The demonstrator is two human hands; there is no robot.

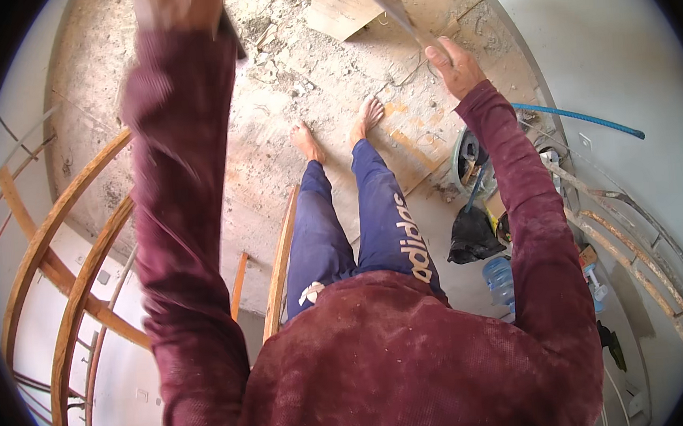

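The dusty, pale floor (253,140) is strewn with crumbled rubble (267,52) toward the top, near a flat tan board (339,11). A plain whitish wall (623,51) rises on the right, with a worn, ladder-like frame (638,259) before it. Wooden bars (39,250) cross on the left, seemingly bowed by the lens. Soft, bright light fills the room.

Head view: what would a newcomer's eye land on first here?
The dusty maroon left sleeve runs up the left half of the picture, with the left hand blurred and cut off at the top edge. Toward the upper right, the right hand grips a flat-bladed tool. Bare feet stand on the debris-strewn floor in the upper middle.
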